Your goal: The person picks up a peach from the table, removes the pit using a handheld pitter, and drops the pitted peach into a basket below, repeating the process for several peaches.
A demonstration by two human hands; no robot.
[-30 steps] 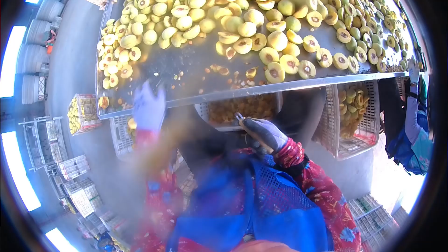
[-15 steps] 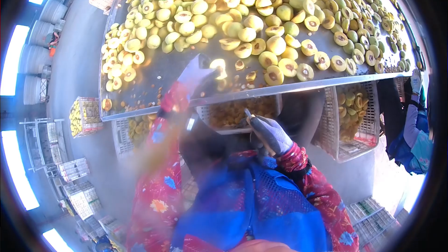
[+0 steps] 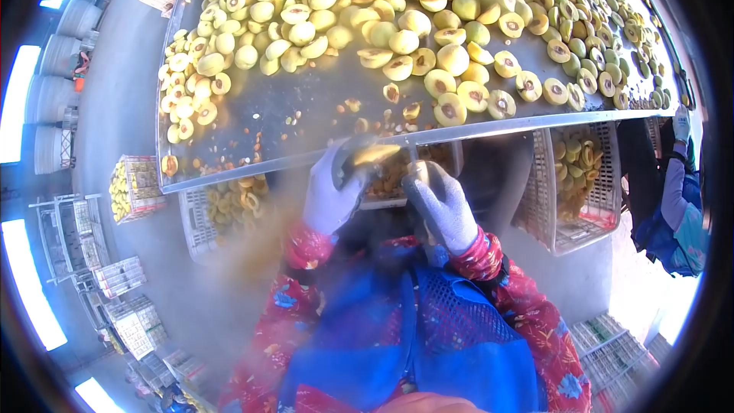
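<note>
My left hand (image 3: 333, 191), in a pale glove with dark fingers, is closed on a yellow fruit piece (image 3: 376, 154) just below the metal table's front rim. My right hand (image 3: 443, 203), gloved alike, grips a small tool (image 3: 414, 154) whose thin metal tip points up, close beside the fruit. Both hands are over a crate of fruit pieces (image 3: 394, 183). Beyond them, many halved yellow-green fruits (image 3: 451, 60) lie heaped on the metal table (image 3: 306, 103), some showing brown centres. Small scraps are scattered near its front edge.
White crates of fruit stand under the table at left (image 3: 200, 222) and right (image 3: 541, 199). Another crate (image 3: 142, 187) is on the floor farther left. A co-worker's gloved hand (image 3: 681, 124) rests by the table's right corner. Stacked crates (image 3: 136, 329) stand at lower left.
My left hand has come back from the table surface to the front rim and now holds a fruit piece. My right hand has moved slightly up, bringing the tool near it.
</note>
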